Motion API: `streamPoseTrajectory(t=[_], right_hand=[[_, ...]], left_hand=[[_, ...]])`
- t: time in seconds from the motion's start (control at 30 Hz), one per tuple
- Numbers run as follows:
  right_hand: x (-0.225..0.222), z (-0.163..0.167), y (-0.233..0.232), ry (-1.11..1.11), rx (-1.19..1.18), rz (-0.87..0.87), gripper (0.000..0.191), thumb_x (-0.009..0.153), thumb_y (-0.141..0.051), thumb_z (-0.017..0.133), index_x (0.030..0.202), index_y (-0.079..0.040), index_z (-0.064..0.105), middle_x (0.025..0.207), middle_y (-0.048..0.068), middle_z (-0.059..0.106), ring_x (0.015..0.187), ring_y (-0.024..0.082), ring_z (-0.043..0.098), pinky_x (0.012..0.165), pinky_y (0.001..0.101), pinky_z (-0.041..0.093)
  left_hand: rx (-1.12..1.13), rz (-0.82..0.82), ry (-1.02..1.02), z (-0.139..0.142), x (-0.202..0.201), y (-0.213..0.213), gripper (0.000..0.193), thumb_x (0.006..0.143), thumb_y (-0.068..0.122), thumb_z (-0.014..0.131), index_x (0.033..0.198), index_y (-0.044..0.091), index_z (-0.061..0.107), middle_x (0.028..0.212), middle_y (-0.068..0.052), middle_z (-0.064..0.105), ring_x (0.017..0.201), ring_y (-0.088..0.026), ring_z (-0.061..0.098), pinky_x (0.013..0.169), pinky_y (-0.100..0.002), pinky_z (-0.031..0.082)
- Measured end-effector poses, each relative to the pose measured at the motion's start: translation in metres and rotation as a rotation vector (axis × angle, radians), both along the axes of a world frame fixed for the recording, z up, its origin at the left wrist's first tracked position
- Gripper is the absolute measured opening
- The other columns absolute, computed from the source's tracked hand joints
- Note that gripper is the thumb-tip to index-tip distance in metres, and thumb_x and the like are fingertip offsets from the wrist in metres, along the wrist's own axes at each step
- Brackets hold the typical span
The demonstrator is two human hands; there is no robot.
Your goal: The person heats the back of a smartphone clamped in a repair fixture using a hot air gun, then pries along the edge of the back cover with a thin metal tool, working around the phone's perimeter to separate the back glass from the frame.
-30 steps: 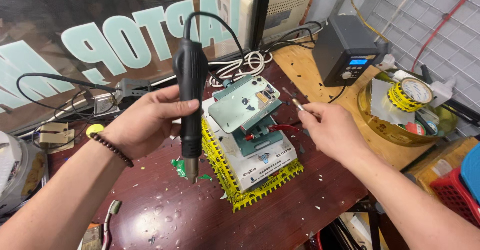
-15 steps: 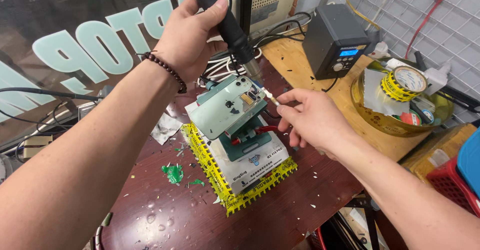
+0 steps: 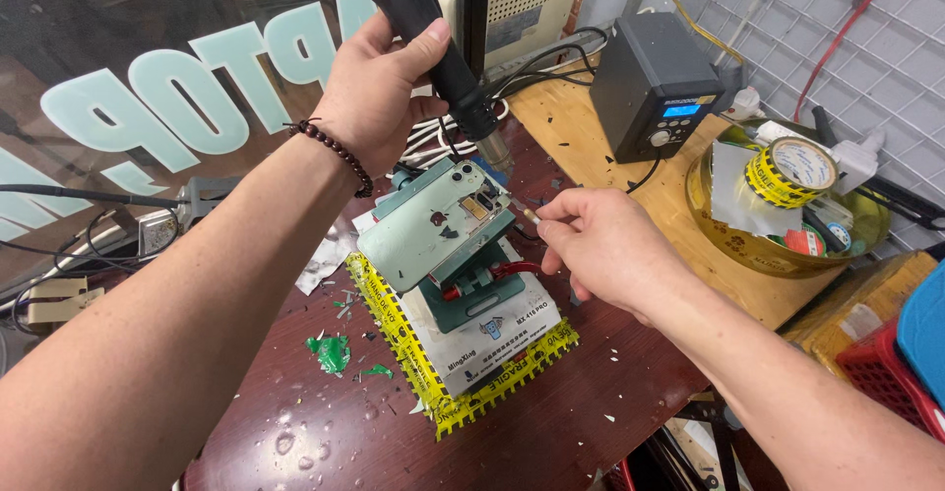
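Over one clamped phone [image 3: 433,223], left hand [image 3: 379,88] gripping one hot-air wand [image 3: 433,38], right hand [image 3: 600,250] pinching one thin tool [image 3: 528,212]

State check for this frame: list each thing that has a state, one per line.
Left hand: gripping the hot-air gun.
Hot-air gun: tilted, nozzle aimed down at the phone's top edge.
Right hand: pinching a thin tool at the phone's edge.
Phone: back up, clamped in the green holder.
Black station: display lit.
Yellow tape roll: lying in the bowl.

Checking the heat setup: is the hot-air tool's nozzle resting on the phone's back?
No: the left hand holds the hot-air tool with its nozzle above the green phone, apart from it.
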State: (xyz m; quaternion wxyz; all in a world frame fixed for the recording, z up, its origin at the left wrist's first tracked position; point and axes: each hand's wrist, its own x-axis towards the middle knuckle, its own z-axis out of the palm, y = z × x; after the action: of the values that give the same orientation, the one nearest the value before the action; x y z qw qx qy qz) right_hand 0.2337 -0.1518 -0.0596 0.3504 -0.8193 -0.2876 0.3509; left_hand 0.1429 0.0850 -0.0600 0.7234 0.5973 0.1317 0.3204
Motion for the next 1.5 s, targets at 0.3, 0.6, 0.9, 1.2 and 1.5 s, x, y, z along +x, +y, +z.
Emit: streamPoseTrajectory(t=[0.3,0.6,0.9,1.2,1.5], right_hand=[[-0.006,0.007,0.003,-0.080,-0.041,0.007,0.021,0.097,-0.020,0.065,0.108,-0.005,0.074,0.068,0.010,0.074,0.039,0.015,0.052,0.041,0.0324,0.043],[-0.009,0.012,0.011,-0.147,-0.115,0.020,0.020,0.097,-0.021,0.065,0.105,-0.005,0.076,0.068,0.009,0.074,0.042,0.014,0.053,0.041,0.0328,0.042],[-0.012,0.008,0.014,-0.156,-0.130,0.013,0.020,0.096,-0.018,0.063,0.107,-0.005,0.074,0.069,0.009,0.073,0.044,0.013,0.056,0.041,0.0297,0.045],[-0.011,-0.002,0.013,-0.145,-0.105,-0.024,0.018,0.095,-0.020,0.065,0.103,-0.007,0.074,0.068,0.007,0.072,0.044,0.014,0.058,0.043,0.0323,0.046],[-0.011,-0.010,0.009,-0.184,-0.077,-0.040,0.017,0.095,-0.020,0.065,0.103,-0.008,0.073,0.068,0.010,0.073,0.049,0.018,0.062,0.049,0.0366,0.051]], left_hand=[[-0.011,-0.018,-0.006,-0.001,-0.002,0.002,0.029,0.099,0.022,0.068,0.124,0.009,0.063,0.110,-0.003,0.071,0.101,-0.016,0.070,0.077,-0.038,0.060],[-0.022,-0.001,0.002,0.000,-0.005,0.004,0.028,0.099,0.022,0.068,0.123,0.009,0.063,0.109,-0.003,0.070,0.097,-0.016,0.068,0.076,-0.037,0.060],[0.001,0.023,0.026,-0.004,-0.003,0.005,0.028,0.099,0.022,0.067,0.124,0.011,0.063,0.109,-0.003,0.071,0.098,-0.015,0.068,0.074,-0.035,0.056],[0.004,0.033,0.038,-0.007,-0.002,0.007,0.027,0.099,0.023,0.068,0.124,0.012,0.063,0.108,-0.001,0.070,0.098,-0.015,0.068,0.074,-0.035,0.055],[0.004,0.012,0.023,-0.008,0.000,0.010,0.029,0.099,0.023,0.068,0.125,0.011,0.063,0.108,-0.001,0.071,0.098,-0.014,0.068,0.074,-0.035,0.055]])
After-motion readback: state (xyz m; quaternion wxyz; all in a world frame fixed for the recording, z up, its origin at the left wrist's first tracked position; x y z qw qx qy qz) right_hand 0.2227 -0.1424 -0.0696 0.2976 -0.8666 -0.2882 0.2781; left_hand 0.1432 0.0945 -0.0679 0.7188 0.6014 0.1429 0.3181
